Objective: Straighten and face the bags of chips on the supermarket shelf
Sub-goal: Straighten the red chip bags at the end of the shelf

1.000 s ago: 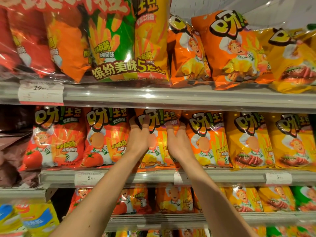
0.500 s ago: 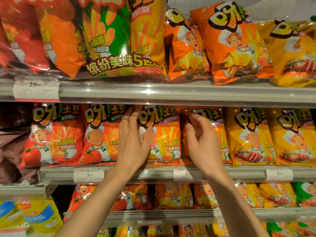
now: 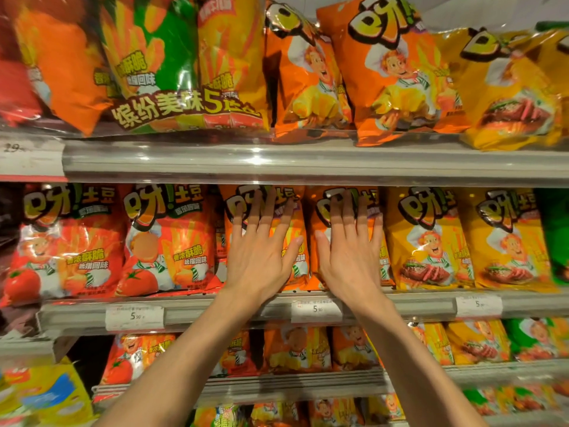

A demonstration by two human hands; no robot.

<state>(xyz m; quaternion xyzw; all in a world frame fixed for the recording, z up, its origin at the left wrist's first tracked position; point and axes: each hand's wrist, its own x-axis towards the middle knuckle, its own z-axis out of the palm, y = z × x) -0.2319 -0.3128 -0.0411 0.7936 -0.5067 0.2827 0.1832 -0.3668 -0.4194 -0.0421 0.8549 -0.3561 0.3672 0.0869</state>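
Orange chip bags (image 3: 295, 235) sit upright on middle shelf (image 3: 215, 312). Left hand (image 3: 258, 257) and right hand (image 3: 351, 257) pressed flat on two neighbouring bags, fingers (image 3: 268, 211) straight, spread, gripping nothing.

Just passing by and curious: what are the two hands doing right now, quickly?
Left hand: open, fingers straight, pressing flat on an orange chip bag.
Right hand: open, fingers straight, pressing flat on the neighbouring orange chip bag.
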